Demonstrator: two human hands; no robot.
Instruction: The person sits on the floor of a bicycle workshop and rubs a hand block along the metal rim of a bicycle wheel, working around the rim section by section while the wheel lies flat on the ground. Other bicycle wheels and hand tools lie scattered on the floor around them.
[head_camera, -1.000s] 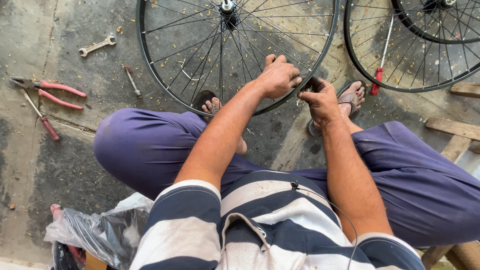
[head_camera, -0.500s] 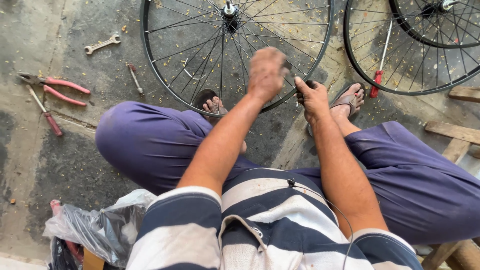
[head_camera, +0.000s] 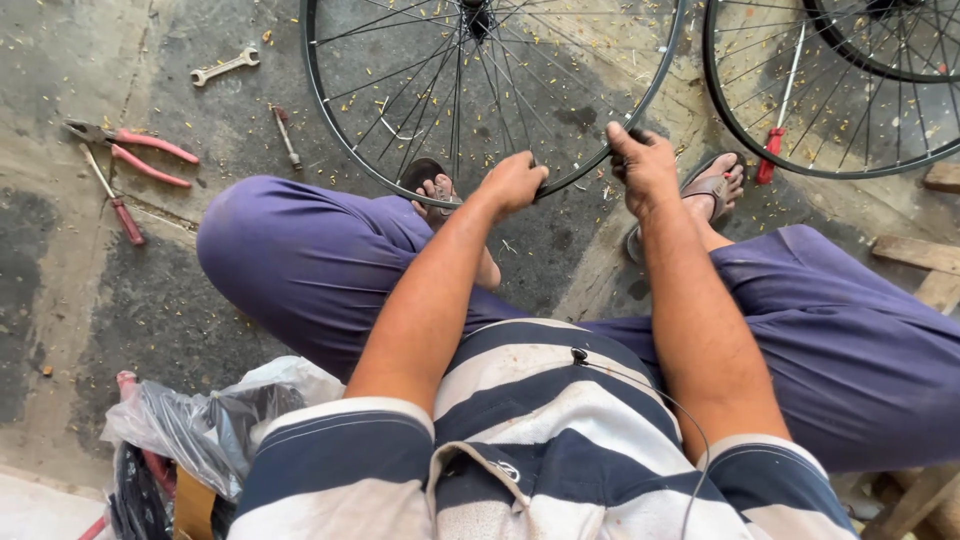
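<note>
Gripping wheel rim (head_camera: 640, 120): L hand (head_camera: 515, 182) fisted, R hand (head_camera: 645, 165) clamped.

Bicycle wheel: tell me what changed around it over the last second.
The left hand slid down from the spokes and closed on the near rim of the bicycle wheel. The right hand kept its grip on that rim. Pliers, wrench and second wheel stayed put.

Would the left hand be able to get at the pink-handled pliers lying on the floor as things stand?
Probably yes, with a stretch. The left hand grips the wheel rim, and the pliers lie in the open on the floor to its left. The raised left knee sits between, so the arm must reach over it.
</note>
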